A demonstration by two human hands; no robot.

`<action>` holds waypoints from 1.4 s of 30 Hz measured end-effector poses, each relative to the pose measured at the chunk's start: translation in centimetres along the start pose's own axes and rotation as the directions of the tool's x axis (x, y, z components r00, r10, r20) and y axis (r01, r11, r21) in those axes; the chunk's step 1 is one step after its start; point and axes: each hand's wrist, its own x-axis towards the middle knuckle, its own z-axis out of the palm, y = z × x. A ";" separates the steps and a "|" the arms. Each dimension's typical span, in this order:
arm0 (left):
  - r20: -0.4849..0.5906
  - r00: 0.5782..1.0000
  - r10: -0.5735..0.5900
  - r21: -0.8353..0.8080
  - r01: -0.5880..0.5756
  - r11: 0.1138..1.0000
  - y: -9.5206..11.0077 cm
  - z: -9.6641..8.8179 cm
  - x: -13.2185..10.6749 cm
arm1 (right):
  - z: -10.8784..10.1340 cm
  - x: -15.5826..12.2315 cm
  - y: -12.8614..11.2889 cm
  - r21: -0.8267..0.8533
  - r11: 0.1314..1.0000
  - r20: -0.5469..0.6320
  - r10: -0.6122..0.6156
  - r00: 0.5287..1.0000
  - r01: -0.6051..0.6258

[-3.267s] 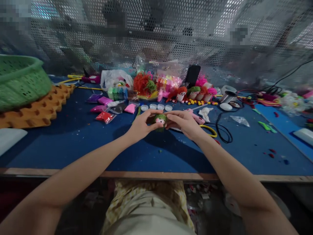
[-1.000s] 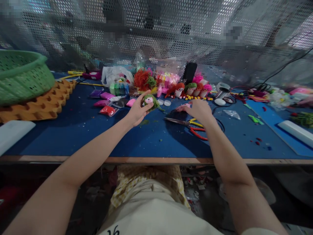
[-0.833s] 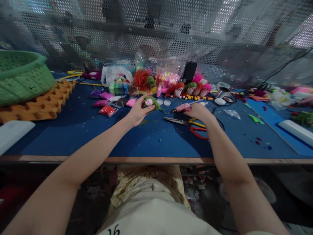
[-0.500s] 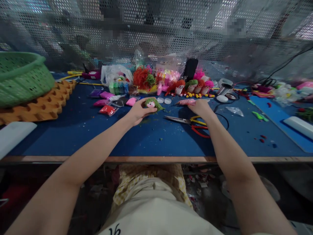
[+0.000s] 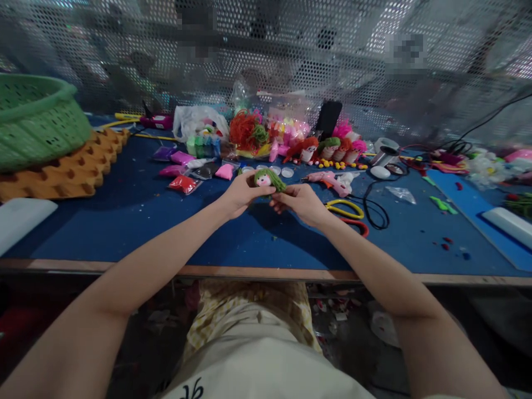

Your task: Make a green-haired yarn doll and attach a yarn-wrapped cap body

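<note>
My left hand (image 5: pixel 240 195) is closed around a small doll head (image 5: pixel 263 180) with a pale pink face and green yarn hair. At its right side, my right hand (image 5: pixel 300 202) pinches the loose end of the green yarn hair (image 5: pixel 277 182). Beyond my right hand a pink glue gun (image 5: pixel 330 180) lies on its side. Scissors with yellow and red handles (image 5: pixel 346 209) rest partly under my right wrist, their blades hidden. Small round clear lids (image 5: pixel 286 172) lie just behind the doll head.
Finished dolls with coloured yarn hair (image 5: pixel 330 147) stand at the back beside orange yarn (image 5: pixel 243 130). Coloured clay packets (image 5: pixel 184 184) lie left of centre. A green basket (image 5: pixel 39 124) sits on an orange egg tray (image 5: pixel 95 160). A black cable (image 5: pixel 376 213) loops at the right.
My right hand has left the glue gun and come in to the doll's green hair. My left hand, still holding the doll head, has shifted slightly right.
</note>
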 end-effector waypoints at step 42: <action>-0.358 0.929 0.094 -0.073 -0.128 0.989 2.0 -4.0 2.7 | 1.7 5.1 0.0 -0.422 0.865 0.325 -0.136 0.936 0.272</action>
